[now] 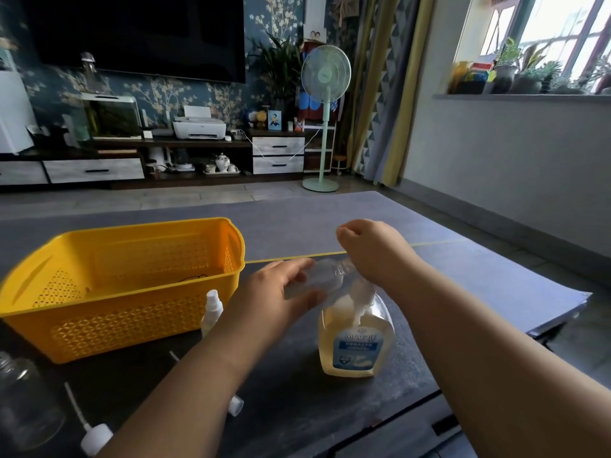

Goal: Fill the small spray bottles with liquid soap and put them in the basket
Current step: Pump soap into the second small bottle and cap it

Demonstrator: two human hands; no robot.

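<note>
A dark tabletop (281, 391) under a grey mat (297, 219) faces a living room with a black wall-mounted television (139, 31), a pale green standing fan (325, 74) and a plant-lined windowsill (529, 97). An open-weave yellow plastic basket (132, 229) sits on the left. The left hand (277, 292) wraps fingers and thumb round a small clear plastic bottle (322, 276) tilted above a large amber liquid soap bottle (355, 345), while the right hand (373, 252) curls at its neck; blur hides what it pinches.
</note>
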